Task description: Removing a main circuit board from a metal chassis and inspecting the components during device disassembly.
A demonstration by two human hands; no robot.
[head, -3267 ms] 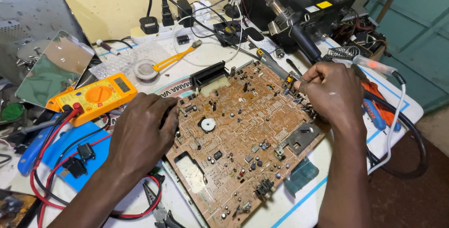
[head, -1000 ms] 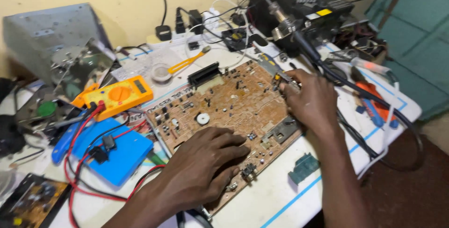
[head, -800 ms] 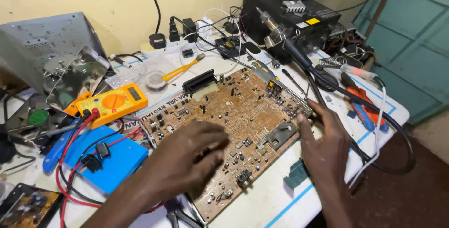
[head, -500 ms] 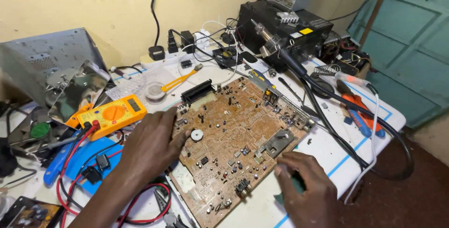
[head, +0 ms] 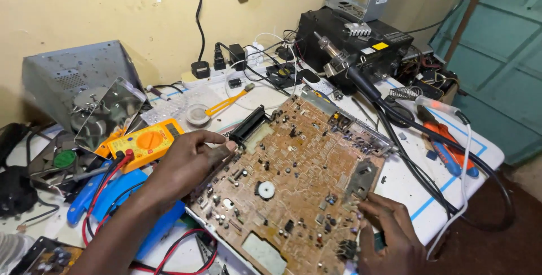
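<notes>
A large brown circuit board, solder side up, lies tilted across the white table. My left hand grips the board's left edge, thumb next to the black connector block. My right hand holds the board's near right edge, fingers curled over it by the grey metal patch.
A yellow multimeter with red leads sits left of the board, over a blue box. A hot-air handle and black rework station stand behind. Cables, orange-handled pliers and a grey metal case crowd the edges.
My right hand left the board's far right corner and came down to its near right edge. My left hand slid from on top of the board to its left edge. The view tilted up.
</notes>
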